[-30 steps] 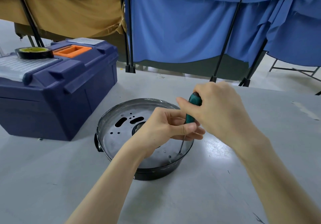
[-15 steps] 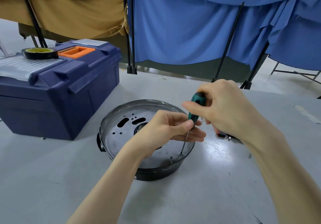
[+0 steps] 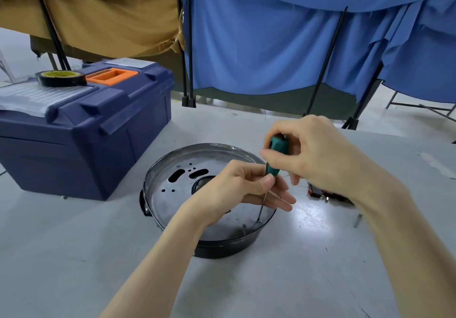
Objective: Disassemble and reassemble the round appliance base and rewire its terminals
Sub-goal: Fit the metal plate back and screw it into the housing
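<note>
Head view, room: the table [image 3: 308,263] has open grey surface near and right of the base; its far edge runs under the blue cloth [image 3: 259,46] and tan cloth [image 3: 103,14].
Left side: the navy toolbox [image 3: 81,145] sits just beside the base, so it's tight there. A tape roll [image 3: 60,78] lies on its lid.
Right side: a small red-and-black part [image 3: 317,192] and a loose screw [image 3: 357,220] lie near the right wrist.
Task thing: the round appliance base [image 3: 172,201] is mid-table, metal plate up, with a raised rim all round.
Tool: the screwdriver [image 3: 273,160] is nearly upright, leaning a bit, with its tip down on a screw [image 3: 258,220] by the near-right rim.
Right hand [image 3: 313,155]: above the base's far-right rim, fingers and thumb wrapped round the green handle's top.
Left hand [image 3: 237,184]: reaching in over the plate, thumb and fingers pinching the screwdriver where handle meets shaft.
</note>
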The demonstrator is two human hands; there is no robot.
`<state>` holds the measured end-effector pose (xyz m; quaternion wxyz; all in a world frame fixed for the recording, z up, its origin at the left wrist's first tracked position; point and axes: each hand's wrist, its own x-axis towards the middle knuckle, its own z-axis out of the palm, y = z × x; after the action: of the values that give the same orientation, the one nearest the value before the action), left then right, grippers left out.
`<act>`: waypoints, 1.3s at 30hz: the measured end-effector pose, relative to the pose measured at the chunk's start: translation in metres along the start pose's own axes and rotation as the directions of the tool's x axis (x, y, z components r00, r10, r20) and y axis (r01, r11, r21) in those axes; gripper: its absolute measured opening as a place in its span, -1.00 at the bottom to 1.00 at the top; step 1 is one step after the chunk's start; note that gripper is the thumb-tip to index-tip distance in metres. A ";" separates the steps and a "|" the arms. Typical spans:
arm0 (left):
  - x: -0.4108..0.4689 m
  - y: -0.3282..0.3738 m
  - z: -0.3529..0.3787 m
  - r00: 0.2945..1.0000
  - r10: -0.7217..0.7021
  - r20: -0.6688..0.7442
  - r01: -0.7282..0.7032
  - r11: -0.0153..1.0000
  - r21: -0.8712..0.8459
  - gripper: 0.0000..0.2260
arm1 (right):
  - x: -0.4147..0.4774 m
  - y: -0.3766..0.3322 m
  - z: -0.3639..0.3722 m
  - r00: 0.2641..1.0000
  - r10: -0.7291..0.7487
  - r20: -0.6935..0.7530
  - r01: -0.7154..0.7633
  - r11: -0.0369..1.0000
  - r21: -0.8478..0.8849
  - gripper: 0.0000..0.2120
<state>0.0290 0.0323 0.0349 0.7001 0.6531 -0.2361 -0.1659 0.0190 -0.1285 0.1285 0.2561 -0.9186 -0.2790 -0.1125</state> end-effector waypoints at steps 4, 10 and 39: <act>-0.002 -0.002 0.001 0.997 0.037 -0.068 -0.037 0.999 0.000 -0.79 | -0.004 0.000 0.013 0.989 0.019 -0.146 -0.021 1.000 -0.015 -0.75; 0.000 -0.002 0.007 0.990 0.071 -0.118 -0.067 0.997 0.034 -0.80 | -0.003 -0.011 0.032 0.918 0.183 -0.352 -0.311 0.883 -0.352 -0.51; -0.001 0.003 0.003 0.996 0.041 -0.078 -0.042 0.999 -0.002 -0.82 | -0.001 0.001 0.011 0.993 0.072 -0.093 -0.066 0.996 0.065 -0.76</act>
<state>0.0264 0.0301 0.0376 0.7133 0.6527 -0.2220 -0.1263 0.0194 -0.1234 0.1181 0.3010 -0.9130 -0.2382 -0.1384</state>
